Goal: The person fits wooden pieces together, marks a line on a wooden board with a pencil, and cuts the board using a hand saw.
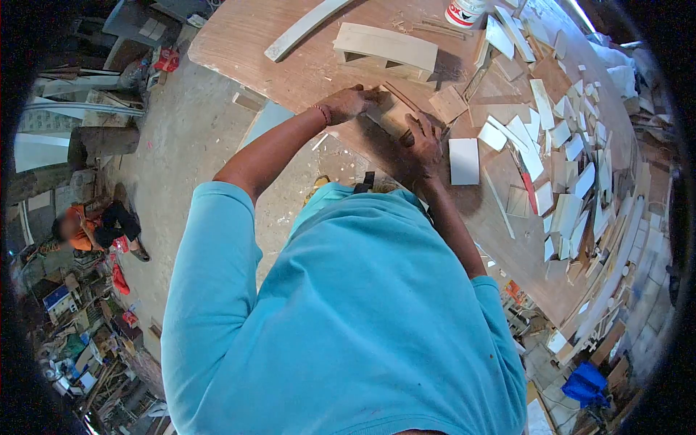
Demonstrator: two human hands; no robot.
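A small wooden box-like piece (390,116) lies at the table's near edge, between my two hands. My left hand (349,104), with a red band at the wrist, is closed on its left end. At its right end my right hand (424,143) has its fingers bent over the edge, gripping it. Just beyond is a second pale wooden piece (386,47) with open compartments along its near side. A white rectangular block (464,161) is to the right of my right hand, apart from it. My hands hide part of the held piece.
The wooden table (246,32) carries a curved pale strip (308,27), a white tub (464,11) and many offcuts (573,152) at the right. A red-handled tool (527,190) lies among them. A person in orange (87,228) sits at the far left, near clutter.
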